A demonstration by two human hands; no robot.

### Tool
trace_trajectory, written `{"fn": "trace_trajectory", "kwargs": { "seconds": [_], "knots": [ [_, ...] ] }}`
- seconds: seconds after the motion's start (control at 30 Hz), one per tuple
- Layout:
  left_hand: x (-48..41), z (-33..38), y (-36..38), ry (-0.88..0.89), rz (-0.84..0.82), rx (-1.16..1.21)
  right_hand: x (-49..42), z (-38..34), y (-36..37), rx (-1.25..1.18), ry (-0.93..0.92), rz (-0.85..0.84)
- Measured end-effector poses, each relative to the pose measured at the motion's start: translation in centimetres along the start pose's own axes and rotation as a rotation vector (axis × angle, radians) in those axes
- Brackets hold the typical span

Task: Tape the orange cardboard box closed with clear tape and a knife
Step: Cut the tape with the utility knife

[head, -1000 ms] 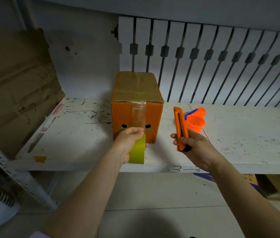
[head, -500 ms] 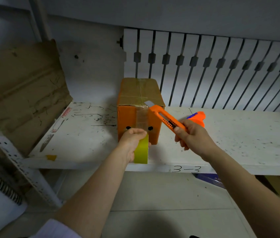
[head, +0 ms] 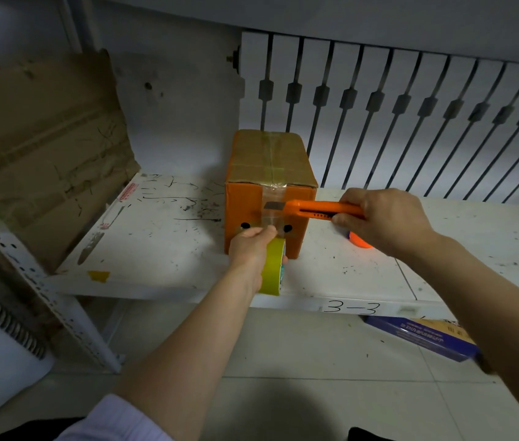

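An orange cardboard box [head: 241, 207] stands on the white shelf [head: 162, 249], its top flaps shut and covered with clear tape. A strip of clear tape [head: 271, 218] runs from the top down its front face. My left hand [head: 252, 246] grips the yellow-green tape roll [head: 272, 269] below the box front and holds the strip taut. My right hand [head: 385, 222] grips an orange utility knife [head: 315, 209], held level. Its bare blade lies across the tape strip on the box front.
An orange cup [head: 360, 241] sits behind my right hand. A large sheet of brown cardboard [head: 48, 148] leans at the shelf's left end. White slatted panel [head: 411, 116] stands behind. A blue box [head: 423, 337] lies on the floor under the shelf.
My right hand swung the knife from upright to level and brought its blade leftward onto the tape strip. My left hand stayed on the roll by the box front.
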State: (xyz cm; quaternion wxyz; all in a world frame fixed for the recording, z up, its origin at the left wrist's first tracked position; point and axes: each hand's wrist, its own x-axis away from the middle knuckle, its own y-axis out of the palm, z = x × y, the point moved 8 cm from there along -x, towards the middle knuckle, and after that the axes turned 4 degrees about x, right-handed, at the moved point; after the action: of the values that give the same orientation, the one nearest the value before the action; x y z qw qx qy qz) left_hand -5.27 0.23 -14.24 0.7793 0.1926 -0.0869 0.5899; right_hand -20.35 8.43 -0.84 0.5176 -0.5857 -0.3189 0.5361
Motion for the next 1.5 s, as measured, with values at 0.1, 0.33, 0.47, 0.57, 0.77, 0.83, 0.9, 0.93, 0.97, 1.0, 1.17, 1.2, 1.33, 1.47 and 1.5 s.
{"fn": "trace_trajectory", "kwargs": {
  "seconds": [0.1,0.33,0.47,0.57,0.77,0.83,0.9,0.93,0.97,1.0,1.17,1.2,1.33,1.47,1.5],
  "knots": [
    [0.3,0.3,0.0,0.024,0.028,0.003,-0.2,-0.8,-0.3,0.058,-0.046,0.004],
    [0.6,0.4,-0.1,0.041,0.055,0.01,-0.5,-1.7,-0.5,0.1,-0.077,0.003],
    [0.5,0.4,-0.1,0.057,0.063,0.0,-0.6,-2.1,-0.6,0.095,-0.094,0.022],
    [0.5,0.4,-0.1,0.062,0.068,-0.001,-0.6,-2.2,-0.7,0.11,-0.102,0.031],
    [0.6,0.6,-0.1,0.082,0.077,0.0,-0.6,-2.2,-0.9,0.13,-0.107,0.032],
    [0.5,0.5,-0.1,0.08,0.083,-0.004,-0.7,-2.6,-0.9,0.129,-0.124,0.051],
    [0.6,0.5,-0.2,0.085,0.086,-0.004,-0.7,-2.7,-0.9,0.138,-0.127,0.047],
    [0.6,0.6,-0.2,0.09,0.087,-0.004,-0.7,-2.6,-0.9,0.146,-0.125,0.041],
    [0.6,0.6,-0.2,0.094,0.087,-0.005,-0.6,-2.4,-0.9,0.156,-0.122,0.034],
    [0.6,0.7,-0.2,0.095,0.086,-0.009,-0.5,-2.1,-1.0,0.166,-0.118,0.026],
    [0.6,0.4,0.0,0.078,0.083,-0.001,-0.2,-1.8,-0.9,0.184,-0.109,0.014],
    [0.6,0.4,0.1,0.073,0.084,0.0,-0.2,-1.8,-0.9,0.183,-0.108,0.013],
    [0.6,0.5,-0.1,0.075,0.096,0.004,0.0,-1.3,-1.0,0.177,-0.086,-0.005],
    [0.7,0.3,0.0,0.067,0.095,0.008,0.2,-1.1,-1.2,0.17,-0.089,-0.005],
    [0.6,0.2,0.0,0.066,0.097,0.007,0.2,-1.0,-1.1,0.177,-0.092,-0.003]
  ]
}}
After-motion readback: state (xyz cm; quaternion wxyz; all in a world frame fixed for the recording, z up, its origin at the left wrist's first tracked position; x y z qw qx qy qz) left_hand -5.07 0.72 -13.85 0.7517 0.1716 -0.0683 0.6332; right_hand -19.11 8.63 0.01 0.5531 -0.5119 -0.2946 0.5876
